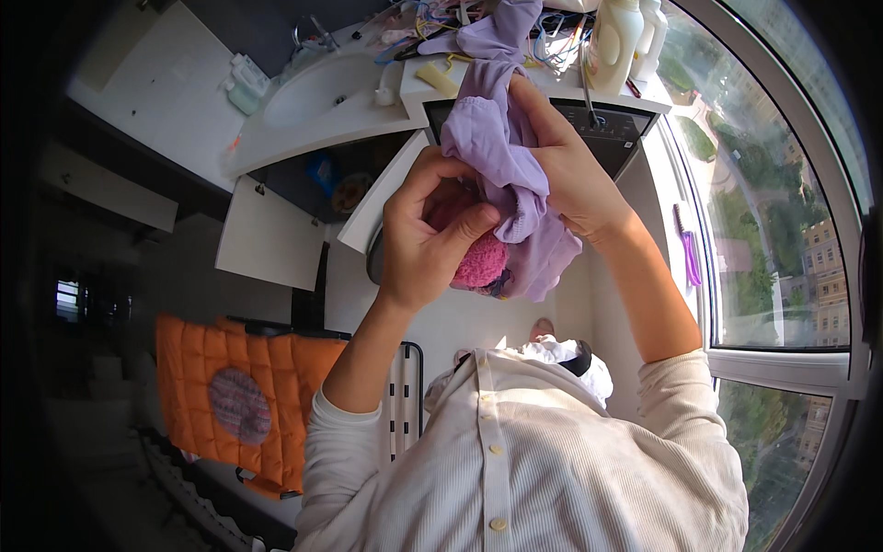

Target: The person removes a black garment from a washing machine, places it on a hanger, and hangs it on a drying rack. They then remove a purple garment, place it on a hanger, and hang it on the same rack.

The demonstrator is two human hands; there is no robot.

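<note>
A crumpled lilac garment (493, 152) is held up between both hands, one end reaching up over the counter. My right hand (569, 159) grips its upper right side, the fingers hidden behind the cloth. My left hand (434, 228) curls around its left side, thumb in front, together with a fuzzy pink fabric item (481, 262) that shows below the thumb. Whether the pink piece is separate from the lilac cloth, I cannot tell. Tangled hangers (559, 41) and a yellow-green plastic piece (436, 79) lie on the counter beyond.
At the back right stand detergent bottles (614, 48). A white sink (310, 93) is at the back left, above open cabinet doors (272, 238). An orange quilted garment (241, 400) hangs over a rack at lower left. The window (772, 207) borders the right side, with a purple brush (690, 255) beside it.
</note>
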